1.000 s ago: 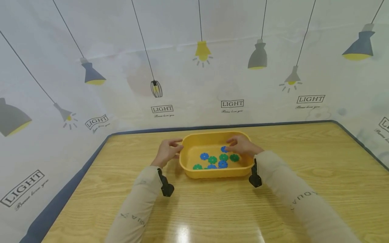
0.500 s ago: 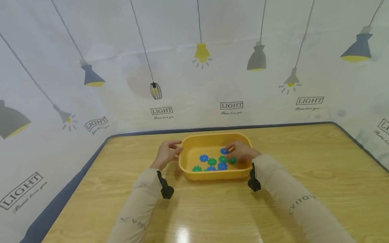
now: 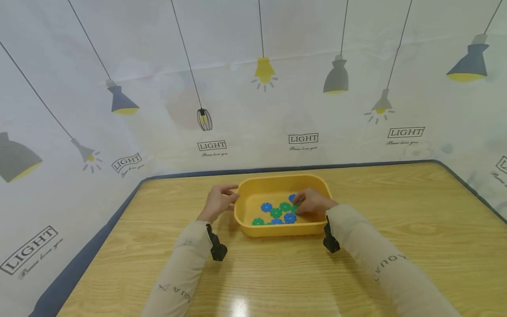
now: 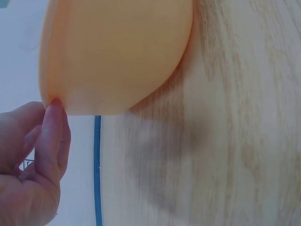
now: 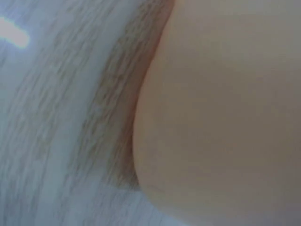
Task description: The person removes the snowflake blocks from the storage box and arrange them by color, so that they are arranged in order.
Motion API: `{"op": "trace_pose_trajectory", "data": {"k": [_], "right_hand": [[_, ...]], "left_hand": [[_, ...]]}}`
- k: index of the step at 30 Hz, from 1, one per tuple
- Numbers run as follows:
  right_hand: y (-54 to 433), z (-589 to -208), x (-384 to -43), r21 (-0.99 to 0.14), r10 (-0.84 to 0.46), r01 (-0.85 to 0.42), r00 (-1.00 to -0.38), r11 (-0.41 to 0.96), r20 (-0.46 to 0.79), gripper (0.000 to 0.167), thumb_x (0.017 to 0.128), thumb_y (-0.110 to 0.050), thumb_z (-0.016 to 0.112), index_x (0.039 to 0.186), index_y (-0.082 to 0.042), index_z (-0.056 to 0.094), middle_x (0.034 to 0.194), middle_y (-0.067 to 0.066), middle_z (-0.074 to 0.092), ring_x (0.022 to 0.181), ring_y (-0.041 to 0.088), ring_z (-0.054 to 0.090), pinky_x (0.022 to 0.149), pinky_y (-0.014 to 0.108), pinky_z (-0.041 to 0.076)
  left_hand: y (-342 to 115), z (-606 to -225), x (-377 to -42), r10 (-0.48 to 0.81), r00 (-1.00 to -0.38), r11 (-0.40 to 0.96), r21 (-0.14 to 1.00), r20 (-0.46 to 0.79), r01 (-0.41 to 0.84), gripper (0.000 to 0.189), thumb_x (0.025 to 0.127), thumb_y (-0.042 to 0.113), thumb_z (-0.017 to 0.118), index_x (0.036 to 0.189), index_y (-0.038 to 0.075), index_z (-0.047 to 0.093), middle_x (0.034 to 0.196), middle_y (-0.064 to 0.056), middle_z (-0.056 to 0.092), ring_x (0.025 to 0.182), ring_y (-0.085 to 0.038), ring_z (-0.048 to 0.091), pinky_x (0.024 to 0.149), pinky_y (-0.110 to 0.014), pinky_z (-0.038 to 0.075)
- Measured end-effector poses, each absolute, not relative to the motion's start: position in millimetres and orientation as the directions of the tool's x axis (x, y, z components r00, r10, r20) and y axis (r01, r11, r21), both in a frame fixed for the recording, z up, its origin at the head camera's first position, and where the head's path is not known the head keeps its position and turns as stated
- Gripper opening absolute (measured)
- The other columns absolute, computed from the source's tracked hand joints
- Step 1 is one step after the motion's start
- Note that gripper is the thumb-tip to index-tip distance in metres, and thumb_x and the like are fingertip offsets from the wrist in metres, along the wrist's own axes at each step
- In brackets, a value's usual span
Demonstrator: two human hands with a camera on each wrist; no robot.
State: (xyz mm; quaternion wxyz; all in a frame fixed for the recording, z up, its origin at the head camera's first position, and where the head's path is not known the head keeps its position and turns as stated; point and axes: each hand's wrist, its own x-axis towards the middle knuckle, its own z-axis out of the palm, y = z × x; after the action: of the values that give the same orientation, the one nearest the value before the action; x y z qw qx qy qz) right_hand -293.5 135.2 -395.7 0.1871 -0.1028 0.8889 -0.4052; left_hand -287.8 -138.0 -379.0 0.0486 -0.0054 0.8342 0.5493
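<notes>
A yellow plastic basin (image 3: 249, 230) stands on the table in the head view. Several blue and green notched plastic snowflake discs lie inside, among them a blue disc (image 3: 266, 207) and a green disc (image 3: 276, 213). My left hand (image 3: 215, 202) pinches the basin's left rim; in the left wrist view its thumb and fingertips (image 4: 55, 104) meet at that rim. Reaching over the right end, my right hand (image 3: 313, 201) has its fingertips down at a partly covered green disc (image 3: 295, 208), beside a blue disc (image 3: 292, 198). Whether it grips that disc, I cannot tell. The right wrist view shows only the basin's outer wall (image 5: 221, 113) and tabletop.
The wooden table (image 3: 277, 273) reaches out around the basin on all sides. Behind its dark blue back edge (image 3: 190, 173) rises a pale wall covering (image 3: 253, 105) printed with hanging lamps. Black wrist mounts (image 3: 218, 248) sit at both cuffs.
My right hand has gone lower and a little left into the basin, and two green discs near its fingertips have shifted left. The left hand stays at the rim.
</notes>
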Motion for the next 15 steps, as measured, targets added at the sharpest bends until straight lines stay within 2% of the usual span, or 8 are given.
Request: {"op": "trace_pose_trajectory", "data": {"k": [10, 15], "right_hand": [[133.9, -392.8, -292.7, -0.716, -0.359, -0.088, -0.903, 0.693, -0.236, 0.030, 0.073, 0.002, 0.066, 0.102, 0.007, 0.060, 0.104, 0.020, 0.055, 0.093, 0.028, 0.051, 0.079, 0.036, 0.047], [132.6, -393.1, -293.5, -0.717, -0.360, -0.088, -0.903, 0.691, -0.236, 0.027, 0.072, 0.003, 0.067, 0.097, 0.007, 0.057, 0.093, 0.016, 0.054, 0.080, 0.022, 0.049, 0.069, 0.029, 0.046]], "left_hand": [[-138.6, -378.5, -288.2, 0.056, -0.995, 0.421, 0.906, -0.077, -0.047, 0.037, 0.084, 0.004, 0.058, 0.120, 0.001, 0.054, 0.094, -0.016, 0.052, 0.071, -0.018, 0.057, 0.059, -0.028, 0.055], [-138.9, -378.6, -288.1, 0.052, -0.995, 0.424, 0.904, -0.081, -0.051, 0.036, 0.084, 0.005, 0.059, 0.120, 0.002, 0.055, 0.094, -0.016, 0.052, 0.069, -0.017, 0.057, 0.058, -0.027, 0.055]]}}
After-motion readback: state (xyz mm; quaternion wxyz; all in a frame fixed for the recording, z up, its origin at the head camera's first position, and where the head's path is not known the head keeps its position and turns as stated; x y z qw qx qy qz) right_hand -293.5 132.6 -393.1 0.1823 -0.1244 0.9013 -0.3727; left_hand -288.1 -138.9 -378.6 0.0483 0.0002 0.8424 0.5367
